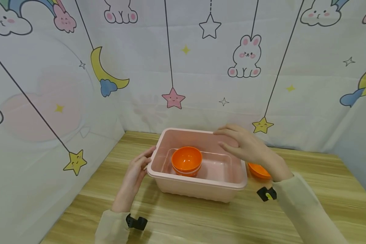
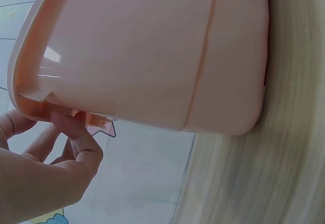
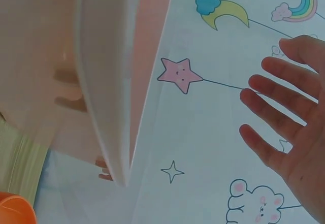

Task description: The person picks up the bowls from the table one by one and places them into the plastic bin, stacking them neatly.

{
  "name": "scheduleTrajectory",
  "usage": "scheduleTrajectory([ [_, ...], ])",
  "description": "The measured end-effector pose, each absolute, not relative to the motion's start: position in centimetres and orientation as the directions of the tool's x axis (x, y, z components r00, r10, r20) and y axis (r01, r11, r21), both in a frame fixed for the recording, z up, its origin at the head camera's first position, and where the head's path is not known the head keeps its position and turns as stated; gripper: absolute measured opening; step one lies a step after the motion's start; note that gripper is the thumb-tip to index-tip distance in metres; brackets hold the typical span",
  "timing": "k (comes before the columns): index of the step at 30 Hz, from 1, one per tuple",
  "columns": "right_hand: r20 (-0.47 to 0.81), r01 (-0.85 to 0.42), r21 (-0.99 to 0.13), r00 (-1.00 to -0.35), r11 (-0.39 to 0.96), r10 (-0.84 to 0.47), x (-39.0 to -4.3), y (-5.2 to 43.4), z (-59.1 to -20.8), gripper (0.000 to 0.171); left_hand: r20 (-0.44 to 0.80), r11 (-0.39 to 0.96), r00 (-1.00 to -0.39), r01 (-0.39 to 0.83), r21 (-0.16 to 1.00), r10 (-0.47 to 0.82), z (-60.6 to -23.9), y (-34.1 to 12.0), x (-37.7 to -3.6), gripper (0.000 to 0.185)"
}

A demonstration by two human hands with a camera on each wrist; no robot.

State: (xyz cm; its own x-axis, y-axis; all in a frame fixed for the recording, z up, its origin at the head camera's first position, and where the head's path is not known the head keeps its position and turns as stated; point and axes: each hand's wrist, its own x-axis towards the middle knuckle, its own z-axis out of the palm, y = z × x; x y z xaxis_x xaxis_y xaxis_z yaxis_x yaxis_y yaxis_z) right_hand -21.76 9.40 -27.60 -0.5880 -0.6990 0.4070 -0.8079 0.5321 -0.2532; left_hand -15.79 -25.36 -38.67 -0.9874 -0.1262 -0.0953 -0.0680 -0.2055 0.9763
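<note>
A pink plastic bin (image 1: 195, 189) stands on the table, its rim toward the viewer. Inside, left of its middle, sits a stack of orange bowls (image 1: 187, 159). My left hand (image 1: 137, 169) grips the bin's left rim; in the left wrist view its thumb and fingers hold the rim's underside at a corner. Over the bin's back right part hovers my right hand (image 1: 242, 144), fingers spread and holding nothing; the right wrist view shows this hand (image 3: 289, 112) apart from the rim. Another orange bowl (image 1: 259, 170) lies right of the bin, partly hidden by the right wrist.
A wood-patterned table (image 1: 183, 220) carries everything. White cloth (image 1: 201, 67) printed with stars, bunnies and moons hangs close behind the bin and along the left. Dark wrist cameras (image 1: 136, 222) are strapped at both cuffs.
</note>
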Motion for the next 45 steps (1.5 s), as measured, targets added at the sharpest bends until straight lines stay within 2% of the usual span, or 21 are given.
scheduleTrajectory([
  [17,0.468,-0.769,-0.287,-0.633,0.571,-0.616,-22.8,11.1,-30.1,0.038,-0.091,-0.193,-0.989,-0.067,0.979,-0.12,-38.6,-25.4,-15.7,0.048],
  [25,0.457,-0.757,-0.314,-0.649,0.573,-0.608,-23.3,12.0,-30.9,0.037,-0.09,-0.201,-0.99,-0.066,0.977,-0.111,-38.6,-25.5,-15.6,0.047],
  [32,0.432,-0.719,-0.365,-0.694,0.592,-0.577,-23.4,12.8,-31.5,0.039,-0.106,-0.206,-0.987,-0.079,0.975,-0.12,-38.5,-25.5,-15.7,0.048],
  [45,0.51,-0.757,-0.313,-0.643,0.573,-0.571,-23.9,14.5,-33.2,0.038,-0.106,-0.208,-0.986,-0.079,0.975,-0.125,-38.7,-25.4,-15.7,0.048],
])
